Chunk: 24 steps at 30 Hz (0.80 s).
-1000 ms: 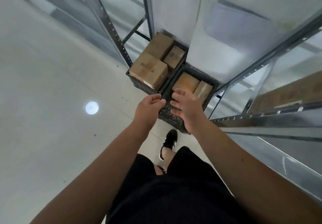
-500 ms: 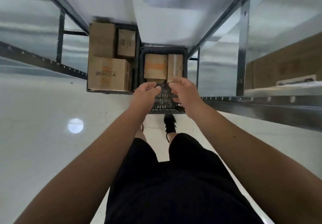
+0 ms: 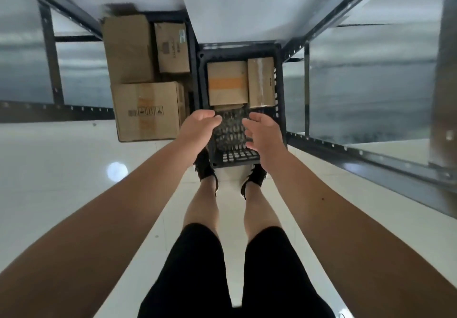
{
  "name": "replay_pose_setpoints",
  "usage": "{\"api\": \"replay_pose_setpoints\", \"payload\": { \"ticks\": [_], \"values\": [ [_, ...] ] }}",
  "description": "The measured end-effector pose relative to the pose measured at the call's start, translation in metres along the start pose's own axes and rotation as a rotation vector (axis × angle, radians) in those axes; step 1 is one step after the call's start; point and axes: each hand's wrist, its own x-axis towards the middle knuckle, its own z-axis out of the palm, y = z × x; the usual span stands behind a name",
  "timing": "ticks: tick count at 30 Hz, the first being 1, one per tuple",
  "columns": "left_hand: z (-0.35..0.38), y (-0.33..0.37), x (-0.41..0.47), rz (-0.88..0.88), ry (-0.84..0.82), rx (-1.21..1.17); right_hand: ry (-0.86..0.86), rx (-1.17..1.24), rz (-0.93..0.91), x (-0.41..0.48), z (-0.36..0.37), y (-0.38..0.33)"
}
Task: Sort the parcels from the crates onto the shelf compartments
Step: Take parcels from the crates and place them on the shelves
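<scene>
Hands over crate, parcels just beyond

both arms stretched forward and down, left hand and right hand side by side, palms facing, fingers loosely curled, holding nothing

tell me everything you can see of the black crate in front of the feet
The black crate is a plastic bin with a grid-perforated base and slotted walls, open-topped, on the floor with its far end under the shelf. An orange-taped parcel and a plain parcel lie side by side in its far half; the near half is bare. The left hand and right hand hover over it, holding nothing.
</scene>
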Motion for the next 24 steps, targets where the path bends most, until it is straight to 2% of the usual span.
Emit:
{"api": "replay_pose_setpoints", "payload": {
  "ticks": [5,10,15,18,21,24],
  "values": [
    [0.008,-0.018,0.055,-0.045,-0.029,0.018,-0.021,-0.05,0.025,0.067,0.02,0.012],
    [0.021,-0.037,0.109,-0.049,-0.056,0.027,0.005,0.092,0.144,0.121,0.025,0.018],
    [0.039,-0.047,0.169,-0.047,-0.029,0.002,0.024,-0.097,0.065,0.183,0.035,0.042],
    [0.05,-0.051,0.204,-0.068,0.02,-0.027,0.026,-0.131,0.049,0.215,0.039,0.049],
    [0.058,-0.052,0.232,-0.064,0.074,-0.027,0.046,-0.086,0.102,0.244,0.044,0.054],
    [0.064,-0.053,0.26,0.01,0.101,-0.004,0.045,0.059,0.197,0.272,0.049,0.055]
  ]
}}
